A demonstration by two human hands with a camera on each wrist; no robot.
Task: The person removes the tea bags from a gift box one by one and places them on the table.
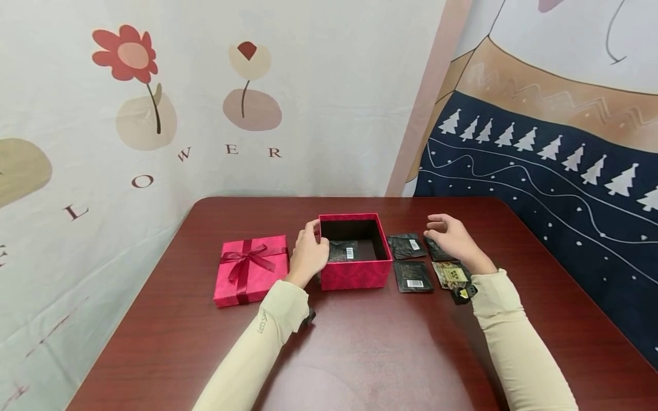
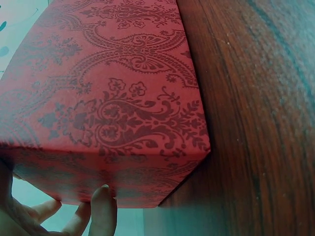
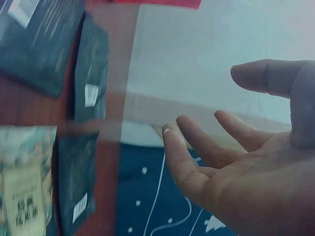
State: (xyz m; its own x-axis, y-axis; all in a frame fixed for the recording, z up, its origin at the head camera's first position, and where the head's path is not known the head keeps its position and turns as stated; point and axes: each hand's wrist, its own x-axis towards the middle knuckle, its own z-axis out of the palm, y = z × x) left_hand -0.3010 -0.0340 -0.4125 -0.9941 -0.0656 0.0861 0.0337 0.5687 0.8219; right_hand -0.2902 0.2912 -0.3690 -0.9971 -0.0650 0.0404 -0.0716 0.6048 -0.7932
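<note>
A red gift box (image 1: 356, 275) stands lidless on the table, its dark inside showing a black packet (image 1: 339, 251) with a barcode label. My left hand (image 1: 310, 254) grips the box's left wall, thumb over the rim and fingers along the outside; the left wrist view shows fingertips against the patterned red side. To the right lie several flat packets: a black packet (image 1: 406, 246) behind, another black packet (image 1: 413, 277) in front, and a gold-green printed packet (image 1: 448, 274). Above the far-right black packet (image 1: 438, 249), my right hand (image 1: 452, 237) hovers with fingers spread and nothing held.
Left of the box lies its pink-red lid (image 1: 231, 288), tied with a dark red ribbon bow (image 1: 245, 262). All of it rests on a reddish-brown wooden table (image 1: 380, 354). Printed cloth (image 1: 329, 142) hangs behind the far edge.
</note>
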